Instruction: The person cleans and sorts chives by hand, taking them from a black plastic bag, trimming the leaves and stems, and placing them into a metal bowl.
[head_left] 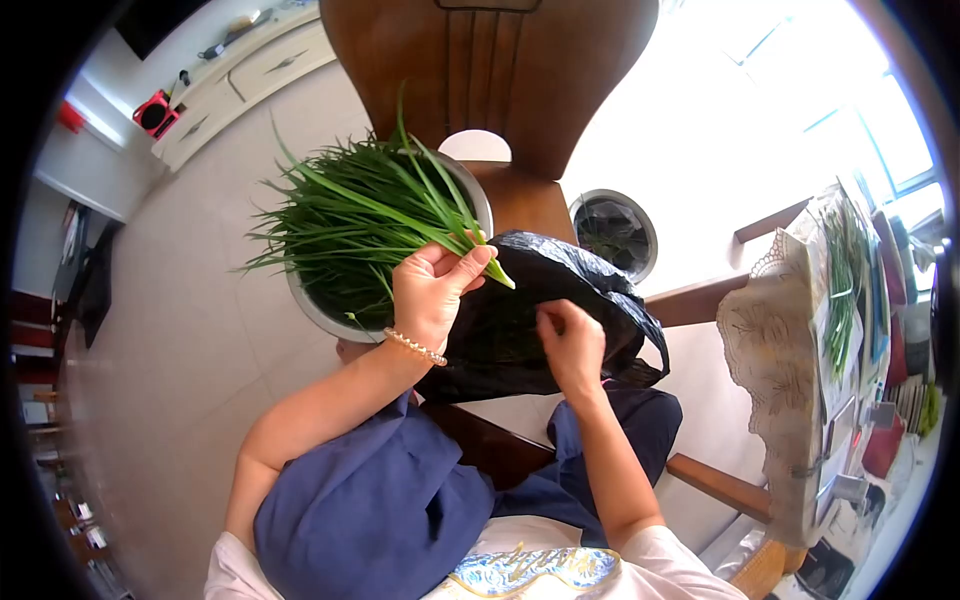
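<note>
"Where's the bunch of chives [500, 272]?"
"One bunch, pinched in the left hand [428, 288], leaves reaching over one round basin [482, 200] of more chives."
"And the right hand [577, 348]?"
"Curled over one black plastic bag [490, 350]; I can't tell whether it grips anything. Beyond: one wooden chair back [580, 70], one lined bin [651, 240]."

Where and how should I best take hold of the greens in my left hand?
Probably grip the pale stem ends, coming from the right with your right hand: they poke out past your left hand, gathered close, while the long leaves spread loosely the other way.
</note>
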